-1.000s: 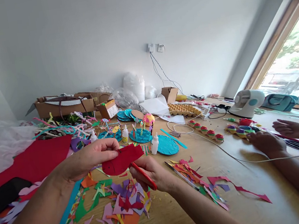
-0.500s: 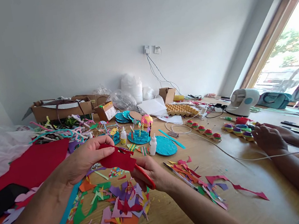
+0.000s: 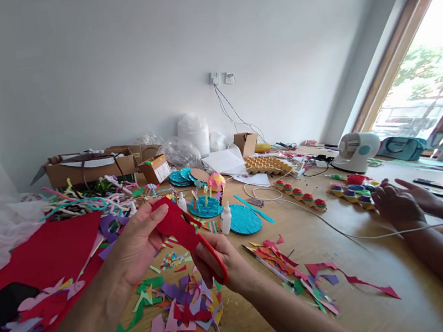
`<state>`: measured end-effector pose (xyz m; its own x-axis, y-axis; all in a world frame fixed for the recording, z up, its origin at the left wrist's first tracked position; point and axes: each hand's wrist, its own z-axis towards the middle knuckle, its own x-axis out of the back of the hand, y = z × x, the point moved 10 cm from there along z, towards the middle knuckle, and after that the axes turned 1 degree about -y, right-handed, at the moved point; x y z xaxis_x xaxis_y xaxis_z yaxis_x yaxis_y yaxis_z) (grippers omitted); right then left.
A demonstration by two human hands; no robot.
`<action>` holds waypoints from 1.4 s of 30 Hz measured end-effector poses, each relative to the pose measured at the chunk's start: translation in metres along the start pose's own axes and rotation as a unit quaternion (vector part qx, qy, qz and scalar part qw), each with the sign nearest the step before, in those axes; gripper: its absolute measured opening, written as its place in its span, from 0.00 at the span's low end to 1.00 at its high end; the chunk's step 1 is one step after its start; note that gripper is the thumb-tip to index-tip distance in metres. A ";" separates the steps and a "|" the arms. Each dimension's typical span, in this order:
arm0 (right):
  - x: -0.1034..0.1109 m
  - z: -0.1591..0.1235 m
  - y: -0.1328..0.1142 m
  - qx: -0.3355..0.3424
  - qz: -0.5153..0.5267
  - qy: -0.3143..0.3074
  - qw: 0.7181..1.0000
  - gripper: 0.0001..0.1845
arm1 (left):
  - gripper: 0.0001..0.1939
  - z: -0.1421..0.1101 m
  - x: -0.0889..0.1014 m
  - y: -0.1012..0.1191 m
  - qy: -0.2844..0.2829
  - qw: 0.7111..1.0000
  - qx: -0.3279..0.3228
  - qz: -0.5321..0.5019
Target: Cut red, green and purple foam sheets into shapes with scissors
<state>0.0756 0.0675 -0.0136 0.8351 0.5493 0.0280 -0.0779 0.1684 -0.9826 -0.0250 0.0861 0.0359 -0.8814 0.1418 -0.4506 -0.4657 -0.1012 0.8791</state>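
Observation:
A piece of red paper is pinched in my left hand, thumb on top, held above the table. My right hand is closed around the orange-handled scissors, right against the paper's lower right edge; the blades are mostly hidden by the paper. A narrow slit shows along the paper's upper right side. Below both hands lies a heap of coloured paper scraps. Just beyond them stand a white glue bottle and a blue round plate.
At the right, another person's hands are beside a painted egg-carton strip. A white cable crosses the table. A large red sheet lies left, with a black object on it. A small fan stands near the window.
My left hand has turned the red paper, so it now tilts more steeply down to the right. The scissors stay at its edge. The whole view has shifted slightly.

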 end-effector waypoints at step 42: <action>-0.004 -0.002 -0.002 -0.008 -0.009 -0.003 1.000 0.25 | 0.08 -0.012 -0.011 -0.006 0.034 0.996 -0.003 0.086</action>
<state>0.0737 0.0633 -0.0125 0.8325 0.5520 0.0470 -0.0543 0.1658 -0.9847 -0.0137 0.0729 0.0335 -0.9512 0.0550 -0.3037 -0.3083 -0.1238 0.9432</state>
